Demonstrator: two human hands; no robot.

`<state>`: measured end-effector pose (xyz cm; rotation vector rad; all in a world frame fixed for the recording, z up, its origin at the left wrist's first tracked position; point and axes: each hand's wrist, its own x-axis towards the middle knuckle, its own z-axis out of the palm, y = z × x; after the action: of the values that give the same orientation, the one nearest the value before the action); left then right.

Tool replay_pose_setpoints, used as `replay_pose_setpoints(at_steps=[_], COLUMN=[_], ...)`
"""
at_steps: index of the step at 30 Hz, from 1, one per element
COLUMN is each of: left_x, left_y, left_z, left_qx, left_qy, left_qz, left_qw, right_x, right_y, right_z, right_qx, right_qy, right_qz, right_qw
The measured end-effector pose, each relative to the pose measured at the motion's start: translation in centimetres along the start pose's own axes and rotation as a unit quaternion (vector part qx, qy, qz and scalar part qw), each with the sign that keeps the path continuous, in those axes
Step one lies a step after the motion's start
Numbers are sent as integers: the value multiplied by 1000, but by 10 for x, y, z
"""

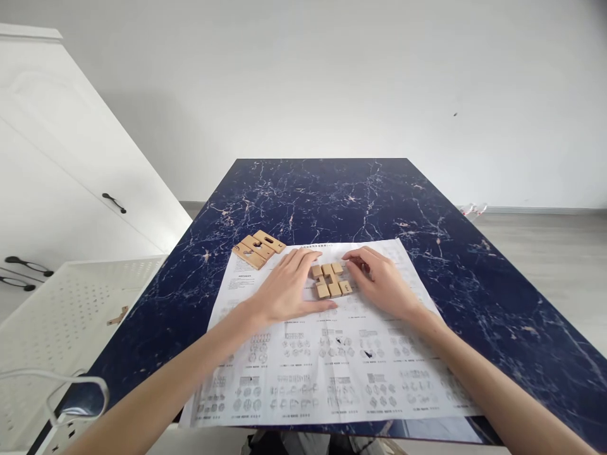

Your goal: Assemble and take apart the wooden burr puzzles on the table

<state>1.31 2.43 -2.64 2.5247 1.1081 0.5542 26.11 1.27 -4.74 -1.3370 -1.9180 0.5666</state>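
Several small notched wooden puzzle pieces [334, 289] lie side by side on the printed sheet [294, 398], with gaps showing between them; the right one bears a dark mark. My left hand [284, 287] rests around their left side, fingers stretched beyond them and thumb apart on the near side. At their right side is my right hand [382, 281], its fingers loosely bent and its thumb apart from the index finger. Whether its fingertips touch a piece is hard to tell. Neither hand grips anything visible.
Flat wooden pieces with cut-outs [260, 248] lie by the sheet's upper left corner. Under the sheet is a dark blue marbled table [322, 196]. A white perforated basket [61, 303] with a small wooden piece [117, 316] and a white cable [52, 378] are at left, near white cabinets [71, 145].
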Motion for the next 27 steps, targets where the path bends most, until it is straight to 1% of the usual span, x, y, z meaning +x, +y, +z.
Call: replay_pose_setpoints(at_steps=[2, 5, 10, 13, 18, 21, 25, 27], left_x=[-5, -9, -8, -8, -9, -9, -7, -6], left_y=[-6, -11, -10, -7, -3, 0, 1, 0], left_z=[-6, -10, -12, -15, -17, -18, -22, -24], left_qx=[-6, -15, -40, -90, -207, -263, -305, -342], left_qy=[-5, -6, 0, 15, 24, 29, 38, 37], left_qz=[-9, -12, -10, -42, -111, -126, -132, -136], left_qw=[1000, 1000, 999, 995, 972, 956, 943, 929], right_x=[-2, -4, -3, -1, -2, -3, -3, -3], right_y=[-5, -10, -13, -15, -17, -17, -17, -17], right_z=[0, 0, -3, -6, -6, -5, -4, -3], right_qx=[5, 12, 23, 26, 37, 43, 52, 58], right_qy=[-12, -21, -2, 9, 15, 13, 0, -2], right_qz=[-5, -8, 18, 39, 49, 42, 15, 11], right_qw=[1000, 1000, 1000, 999, 998, 998, 999, 998])
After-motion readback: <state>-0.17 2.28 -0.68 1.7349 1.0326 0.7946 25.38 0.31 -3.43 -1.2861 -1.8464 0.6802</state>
